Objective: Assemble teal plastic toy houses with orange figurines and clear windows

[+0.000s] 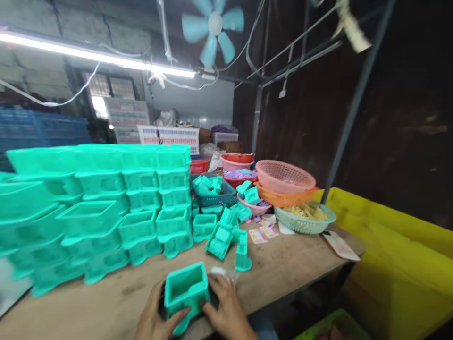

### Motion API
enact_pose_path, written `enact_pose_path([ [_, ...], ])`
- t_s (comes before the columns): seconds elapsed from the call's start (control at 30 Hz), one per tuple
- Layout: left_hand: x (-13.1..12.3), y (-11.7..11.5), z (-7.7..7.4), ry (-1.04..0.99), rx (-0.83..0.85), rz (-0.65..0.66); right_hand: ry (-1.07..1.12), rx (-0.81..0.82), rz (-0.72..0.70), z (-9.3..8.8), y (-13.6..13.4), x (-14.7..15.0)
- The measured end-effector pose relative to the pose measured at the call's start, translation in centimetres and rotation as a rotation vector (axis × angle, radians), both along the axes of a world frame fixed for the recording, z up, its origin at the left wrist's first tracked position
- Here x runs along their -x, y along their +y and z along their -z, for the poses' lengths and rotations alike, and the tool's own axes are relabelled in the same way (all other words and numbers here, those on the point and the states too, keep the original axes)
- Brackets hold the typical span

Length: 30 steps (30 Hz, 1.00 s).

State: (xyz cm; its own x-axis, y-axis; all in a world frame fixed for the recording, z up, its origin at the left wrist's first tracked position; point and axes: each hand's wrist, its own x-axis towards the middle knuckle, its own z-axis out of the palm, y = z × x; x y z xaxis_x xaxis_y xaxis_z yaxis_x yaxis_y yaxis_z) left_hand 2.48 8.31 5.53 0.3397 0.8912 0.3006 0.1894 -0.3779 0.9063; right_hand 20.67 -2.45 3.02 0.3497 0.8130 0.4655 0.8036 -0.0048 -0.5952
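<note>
Head view: our half-curled left hand (155, 309) and right hand (227, 302) grip the green box (186, 301) from opposite sides, nearer us than the green stacks (173, 165); loose parts (221, 236) lie right of those stacks.

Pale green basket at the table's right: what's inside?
The pale green basket shows a pile of yellowish pieces. The orange basket above covers its rear, so contents there can't be seen.
</note>
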Motion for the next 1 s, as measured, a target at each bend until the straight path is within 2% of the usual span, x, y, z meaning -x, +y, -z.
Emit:
enact_pose_path([
  [0.13, 0.2, -0.6, -0.7, -0.039, -0.002, 0.110, 0.065, 0.015, -0.008, 0.8, -0.2, 0.3],
  [0.3, 0.3, -0.5, -0.5, -0.011, -0.008, 0.055, 0.069, -0.028, -0.044, 2.0, 0.2, -0.8],
  [0.47, 0.3, -0.8, -0.3, -0.023, -0.034, 0.064, -0.001, -0.087, -0.028, 1.7, -0.1, -0.7],
  [0.6, 0.6, 0.0, -0.1, -0.017, -0.042, 0.037, -0.064, -0.139, -0.027, 1.1, -0.6, -0.3],
  [0.73, 2.7, 2.2, 0.0, -0.002, -0.046, -0.034, -0.126, -0.225, 0.074, 0.6, -0.5, -0.9],
  [0.87, 6.6, 5.3, -0.2, 0.033, -0.032, -0.115, -0.205, -0.186, 0.206, 0.1, 1.6, -2.5],
  [0.93, 8.3, 6.3, -0.3, 0.067, -0.051, -0.210, -0.244, -0.137, 0.262, -0.1, 2.9, -3.4],
  [1.0, 9.5, 6.6, -0.8, 0.122, -0.158, -0.379, -0.280, -0.097, 0.289, -0.3, 3.7, -4.2],
])
